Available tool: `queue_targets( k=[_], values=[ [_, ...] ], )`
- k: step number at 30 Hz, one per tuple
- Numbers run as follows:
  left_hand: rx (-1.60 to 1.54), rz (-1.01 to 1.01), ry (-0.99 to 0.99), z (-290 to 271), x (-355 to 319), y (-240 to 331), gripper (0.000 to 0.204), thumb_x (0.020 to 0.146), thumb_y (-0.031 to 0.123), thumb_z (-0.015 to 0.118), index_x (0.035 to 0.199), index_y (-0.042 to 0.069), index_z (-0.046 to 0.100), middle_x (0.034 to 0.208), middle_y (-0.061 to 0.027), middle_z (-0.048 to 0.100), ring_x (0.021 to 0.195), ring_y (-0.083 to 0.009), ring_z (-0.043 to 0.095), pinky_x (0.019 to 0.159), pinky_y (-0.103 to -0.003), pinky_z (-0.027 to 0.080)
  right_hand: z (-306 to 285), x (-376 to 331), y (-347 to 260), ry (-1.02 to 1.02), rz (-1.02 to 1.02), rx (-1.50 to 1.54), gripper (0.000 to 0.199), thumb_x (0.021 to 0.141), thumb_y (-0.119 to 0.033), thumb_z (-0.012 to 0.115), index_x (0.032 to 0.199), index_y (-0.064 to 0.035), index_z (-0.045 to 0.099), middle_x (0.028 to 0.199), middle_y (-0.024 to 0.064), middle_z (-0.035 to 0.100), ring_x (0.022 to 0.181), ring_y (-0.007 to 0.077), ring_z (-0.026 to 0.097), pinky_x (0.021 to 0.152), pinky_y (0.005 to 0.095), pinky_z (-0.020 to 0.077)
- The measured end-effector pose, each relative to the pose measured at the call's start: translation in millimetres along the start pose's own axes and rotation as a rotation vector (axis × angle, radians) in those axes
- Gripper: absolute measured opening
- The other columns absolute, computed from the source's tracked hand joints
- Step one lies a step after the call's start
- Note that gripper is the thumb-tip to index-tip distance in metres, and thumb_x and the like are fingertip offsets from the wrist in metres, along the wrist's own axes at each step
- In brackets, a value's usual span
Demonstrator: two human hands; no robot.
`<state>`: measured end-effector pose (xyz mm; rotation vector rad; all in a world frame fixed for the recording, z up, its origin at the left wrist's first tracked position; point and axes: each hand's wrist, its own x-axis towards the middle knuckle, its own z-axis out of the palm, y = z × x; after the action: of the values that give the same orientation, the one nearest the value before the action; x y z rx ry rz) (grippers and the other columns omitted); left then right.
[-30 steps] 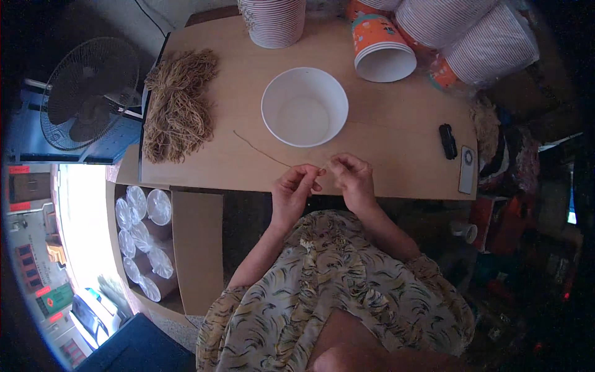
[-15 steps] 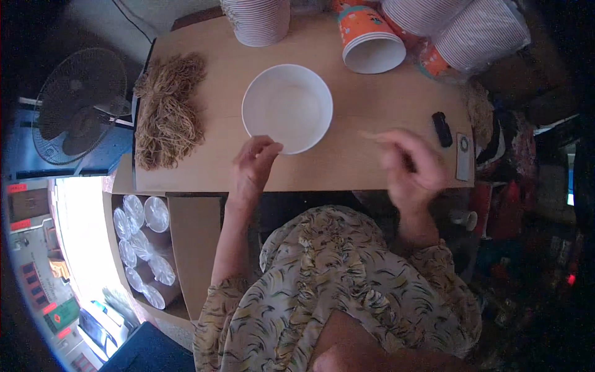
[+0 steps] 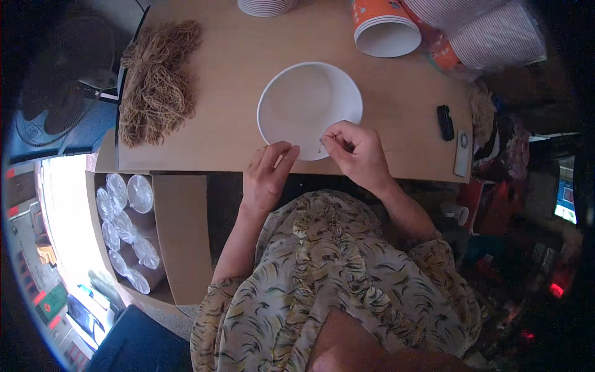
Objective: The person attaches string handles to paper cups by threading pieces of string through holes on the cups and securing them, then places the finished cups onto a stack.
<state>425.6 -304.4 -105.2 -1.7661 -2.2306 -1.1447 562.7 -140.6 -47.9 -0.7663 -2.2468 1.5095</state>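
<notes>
A white empty bowl (image 3: 308, 99) stands mid-table. My right hand (image 3: 354, 152) is at its near right rim, thumb and fingers pinched on a thin brown strand whose tip shows at the bowl's edge. My left hand (image 3: 268, 177) lies flat at the table's front edge with fingers stretched out, their tips touching the bowl's near left rim, and it holds nothing. A bundle of brown fibre strands (image 3: 155, 80) lies on the table's left end, away from both hands.
Orange paper cups (image 3: 385, 28) and stacked striped cups (image 3: 489, 34) stand at the back right. A small black object (image 3: 444, 122) and a white flat device (image 3: 462, 152) lie near the right edge. A cardboard box of clear lids (image 3: 127, 229) sits below left, a fan (image 3: 46, 99) beyond.
A second ago both hands pinched the strand together at the table's edge. Then my right hand swung out right with it; now it is back at the bowl's rim. My left hand stays by the bowl.
</notes>
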Motion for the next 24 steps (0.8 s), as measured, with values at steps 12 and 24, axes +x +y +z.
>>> queue_targets(
  k=[12,24],
  values=[
    [0.017,0.046,-0.006,-1,5,1,0.036,0.074,0.004,0.067,0.110,0.009,0.068,0.104,-0.0044,0.062,0.090,-0.0219,0.064,0.075,-0.036,0.055,0,1,9,-0.005,0.029,-0.025,0.006,0.092,-0.003,0.065,0.089,0.0018,0.063,0.069,-0.0046,0.060,0.062,-0.0001,0.050,0.053,0.0202,0.0387],
    [0.029,0.042,-0.031,-2,7,3,0.033,0.075,0.007,0.068,0.108,0.010,0.069,0.105,-0.0031,0.063,0.091,-0.0207,0.065,0.074,-0.035,0.055,-2,1,11,-0.045,0.035,-0.147,0.010,0.090,-0.007,0.067,0.089,0.0029,0.064,0.071,-0.0002,0.065,0.064,0.0019,0.055,0.055,0.0226,0.0442]
  ],
)
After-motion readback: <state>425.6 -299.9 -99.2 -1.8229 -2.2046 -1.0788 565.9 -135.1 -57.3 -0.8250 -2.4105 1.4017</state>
